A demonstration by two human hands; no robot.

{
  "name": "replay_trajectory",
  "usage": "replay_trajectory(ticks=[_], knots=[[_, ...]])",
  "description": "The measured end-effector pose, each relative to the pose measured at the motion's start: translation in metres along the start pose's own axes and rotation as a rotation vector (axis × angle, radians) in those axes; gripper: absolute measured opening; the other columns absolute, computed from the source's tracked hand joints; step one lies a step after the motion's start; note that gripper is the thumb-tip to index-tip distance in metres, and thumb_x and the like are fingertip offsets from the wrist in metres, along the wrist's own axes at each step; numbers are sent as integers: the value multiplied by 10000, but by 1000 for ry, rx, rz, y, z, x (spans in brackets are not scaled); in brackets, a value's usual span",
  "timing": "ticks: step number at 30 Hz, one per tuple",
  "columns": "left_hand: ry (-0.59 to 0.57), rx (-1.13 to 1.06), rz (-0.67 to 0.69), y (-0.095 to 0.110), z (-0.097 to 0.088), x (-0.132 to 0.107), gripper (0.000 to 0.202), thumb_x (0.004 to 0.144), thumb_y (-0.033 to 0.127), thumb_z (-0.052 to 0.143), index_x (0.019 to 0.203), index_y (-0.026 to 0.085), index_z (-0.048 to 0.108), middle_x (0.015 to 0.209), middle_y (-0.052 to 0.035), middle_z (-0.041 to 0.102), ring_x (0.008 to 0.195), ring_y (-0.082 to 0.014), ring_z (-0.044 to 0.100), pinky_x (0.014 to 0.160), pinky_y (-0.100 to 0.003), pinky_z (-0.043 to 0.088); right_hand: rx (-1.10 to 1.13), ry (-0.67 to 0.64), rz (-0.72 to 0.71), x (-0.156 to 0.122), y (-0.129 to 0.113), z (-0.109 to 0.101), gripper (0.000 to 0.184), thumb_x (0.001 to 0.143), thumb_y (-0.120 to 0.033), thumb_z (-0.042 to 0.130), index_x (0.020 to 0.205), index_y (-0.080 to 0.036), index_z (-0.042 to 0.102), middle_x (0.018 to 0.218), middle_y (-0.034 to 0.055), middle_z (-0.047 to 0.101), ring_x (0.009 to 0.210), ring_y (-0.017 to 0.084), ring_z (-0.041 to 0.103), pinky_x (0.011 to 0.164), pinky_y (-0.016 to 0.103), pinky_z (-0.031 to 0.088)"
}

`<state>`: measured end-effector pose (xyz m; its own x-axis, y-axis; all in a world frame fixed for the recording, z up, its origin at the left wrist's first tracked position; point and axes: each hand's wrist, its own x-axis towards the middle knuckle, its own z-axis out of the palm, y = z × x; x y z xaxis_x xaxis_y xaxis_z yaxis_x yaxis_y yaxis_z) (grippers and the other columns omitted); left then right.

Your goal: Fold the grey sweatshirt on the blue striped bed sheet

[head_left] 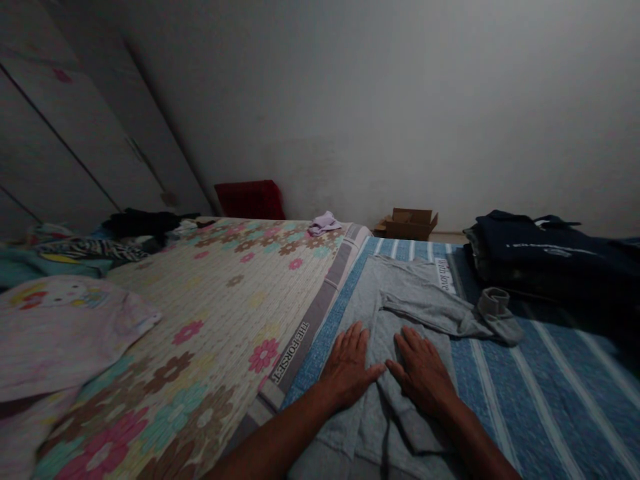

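Note:
A grey long-sleeved garment (367,293) lies spread on the blue striped bed cover, with one sleeve (450,316) stretched out to the right and its cuff bunched at the end. My left hand (349,360) rests flat on the left part of the garment, fingers extended. Beside it, my right hand (420,367) presses flat on the fabric right of the middle, fingers also stretched out. The two thumbs almost meet. Neither hand grasps anything. Part of the garment is hidden beneath my hands and forearms.
Left of the blue striped cover (500,400) is a flowered quilt (225,293). A pink printed garment (75,333) and other clothes (140,227) lie at the left. Dark folded clothes (545,253) are stacked at the right. A cardboard box (410,225) stands by the wall.

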<state>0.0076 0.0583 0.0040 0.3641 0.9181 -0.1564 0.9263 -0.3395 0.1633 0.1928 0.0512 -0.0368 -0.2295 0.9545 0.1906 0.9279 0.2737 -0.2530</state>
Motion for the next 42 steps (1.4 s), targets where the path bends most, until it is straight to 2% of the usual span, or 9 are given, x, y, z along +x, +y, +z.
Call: replay_trajectory(ticks=[10, 19, 23, 26, 31, 36, 42], knots=[[-9, -11, -16, -1, 0, 1, 805, 869, 632, 278, 1462, 101, 158, 1547, -122, 47, 1414, -242, -12, 1149, -432, 62, 7, 7, 3, 0, -1, 0, 558, 895, -490, 399, 1322, -138, 465, 1441, 152, 372, 1342, 282, 295, 1073, 460, 241], [11, 0, -10, 0, 0, 5, 796, 856, 632, 316, 1443, 103, 220, 1536, -143, 127, 1414, -253, 45, 1144, -440, 91, 4, 20, -5, 0, 1, 3, 539, 893, -481, 385, 1308, -148, 476, 1433, 149, 385, 1338, 281, 299, 1072, 464, 234], [60, 34, 26, -2, -5, 9, 707, 870, 599, 323, 1385, 115, 331, 1497, -152, 267, 1393, -263, 183, 1126, -417, 155, 7, 17, -2, 1, 2, 3, 553, 884, -501, 401, 1308, -154, 475, 1432, 149, 385, 1330, 286, 313, 1065, 457, 246], [115, 91, 41, 1, -13, 13, 583, 886, 511, 359, 1309, 114, 425, 1418, -153, 407, 1331, -262, 326, 1095, -391, 231, 4, 6, 1, 1, 0, 0, 546, 886, -488, 406, 1307, -149, 480, 1433, 151, 384, 1326, 287, 321, 1067, 451, 242], [140, 174, -36, 19, -22, 22, 369, 870, 329, 396, 1131, 120, 553, 1190, -153, 581, 1141, -273, 506, 966, -386, 388, 12, -7, 5, 1, -2, -3, 552, 886, -475, 412, 1317, -135, 473, 1438, 155, 375, 1335, 289, 305, 1074, 449, 232], [140, 181, -128, 32, -25, 30, 283, 815, 203, 434, 1041, 128, 587, 1077, -151, 622, 1057, -269, 557, 902, -374, 427, 32, -9, 18, 2, -2, -2, 538, 881, -464, 417, 1317, -152, 465, 1442, 146, 371, 1347, 281, 282, 1077, 453, 218], [110, 102, -148, 15, -39, 42, 262, 803, 205, 434, 979, 144, 617, 970, -137, 674, 928, -244, 626, 791, -328, 451, 42, -20, 17, 2, -3, -7, 535, 884, -457, 407, 1311, -142, 468, 1445, 154, 361, 1343, 288, 286, 1076, 444, 208]])
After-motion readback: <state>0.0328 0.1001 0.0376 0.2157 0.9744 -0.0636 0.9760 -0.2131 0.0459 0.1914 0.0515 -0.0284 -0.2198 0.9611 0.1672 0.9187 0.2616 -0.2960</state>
